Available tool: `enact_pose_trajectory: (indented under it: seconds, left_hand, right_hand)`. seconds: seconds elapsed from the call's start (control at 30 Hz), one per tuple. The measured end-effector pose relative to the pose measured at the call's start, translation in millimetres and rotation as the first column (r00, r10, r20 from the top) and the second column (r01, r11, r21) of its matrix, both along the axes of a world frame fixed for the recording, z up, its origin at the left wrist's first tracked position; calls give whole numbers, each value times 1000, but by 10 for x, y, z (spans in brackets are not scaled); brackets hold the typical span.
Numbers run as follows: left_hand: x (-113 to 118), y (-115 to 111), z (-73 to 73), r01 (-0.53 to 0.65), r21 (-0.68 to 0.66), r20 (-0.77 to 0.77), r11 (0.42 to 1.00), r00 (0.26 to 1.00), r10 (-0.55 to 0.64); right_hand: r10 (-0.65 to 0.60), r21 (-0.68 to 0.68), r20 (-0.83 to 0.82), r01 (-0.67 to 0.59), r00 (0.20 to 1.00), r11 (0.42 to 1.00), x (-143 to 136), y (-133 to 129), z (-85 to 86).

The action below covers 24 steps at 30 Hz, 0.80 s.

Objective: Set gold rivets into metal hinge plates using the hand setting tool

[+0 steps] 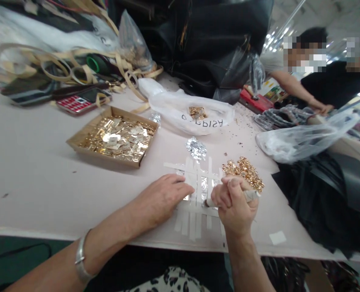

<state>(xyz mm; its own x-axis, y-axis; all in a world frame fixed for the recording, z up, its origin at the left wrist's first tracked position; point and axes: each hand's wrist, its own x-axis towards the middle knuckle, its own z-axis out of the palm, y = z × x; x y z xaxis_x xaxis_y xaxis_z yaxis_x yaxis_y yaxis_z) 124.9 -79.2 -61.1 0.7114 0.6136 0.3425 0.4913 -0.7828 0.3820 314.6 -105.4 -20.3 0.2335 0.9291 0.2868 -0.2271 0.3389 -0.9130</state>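
My right hand is closed round a rod-shaped tool wrapped in pale tape. Its dark tip points down at a patch of crossed tape strips on the table. Across from it, my left hand lies palm down with fingers stretched onto the left side of that patch. A small gold metal plate shows just beside its fingertips; whether they touch it I cannot tell. Beyond the patch lies a heap of silver washer-like discs. Small round gold fittings are piled beyond my right hand.
A cardboard tray of gold plates stands to the left. Behind are a white plastic bag with gold pieces, a red calculator and black bags. Dark material covers the right edge. A person works at the back right.
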Motion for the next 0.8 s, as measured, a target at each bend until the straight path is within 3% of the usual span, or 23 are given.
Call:
enact_pose_trajectory:
  seconds: [0.27, 0.5, 0.63, 0.8]
  left_hand:
    - [139, -155, 11, -62, 78, -32, 995, 997, 64]
    - [135, -448, 0, -16, 54, 120, 998, 993, 9]
    - [45, -428, -28, -88, 86, 144, 992, 987, 75]
    - [39, -371, -122, -63, 91, 62, 994, 996, 57]
  right_hand:
    - [-99, 40, -105, 104, 989, 994, 43, -111, -31]
    - [-172, -56, -256, 163, 951, 985, -59, 44, -216]
    - [-210, -121, -308, 181, 928, 976, -27, 133, -257]
    - [-232, -239, -399, 144, 887, 960, 16, 210, -288]
